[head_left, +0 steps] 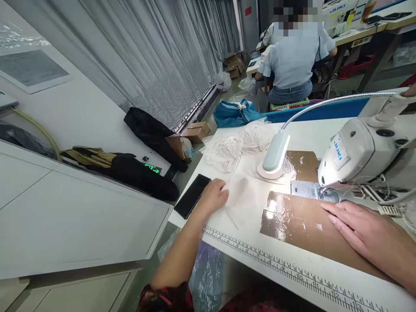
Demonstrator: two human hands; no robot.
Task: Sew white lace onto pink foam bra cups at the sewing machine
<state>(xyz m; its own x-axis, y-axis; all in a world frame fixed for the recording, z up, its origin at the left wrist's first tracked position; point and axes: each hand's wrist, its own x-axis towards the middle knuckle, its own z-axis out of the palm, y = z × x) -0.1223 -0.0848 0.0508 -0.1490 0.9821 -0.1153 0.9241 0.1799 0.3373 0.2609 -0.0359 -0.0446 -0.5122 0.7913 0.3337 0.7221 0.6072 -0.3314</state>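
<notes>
My left hand (214, 196) rests on the white table with its fingers curled, at the left edge of a pale sheer fabric piece (242, 201). Whatever may be in those fingers is hidden. Just left of it lies a black phone (192, 196). Flat on a brown, tape-covered cardboard sheet (292, 219) is my right hand (355, 225), fingers stretched out below the needle area of a white sewing machine (354, 151). White lace cups (224, 154) lie farther back, and a lamp head (276, 151) hangs over another pale piece.
A printed ruler scale (276, 262) runs along the table's front edge. Behind the table are a blue cloth bundle (238, 113) and a seated person (292, 65) with their back to me. White cabinets (78, 216) stand at left, and cardboard boxes (196, 131) on the floor.
</notes>
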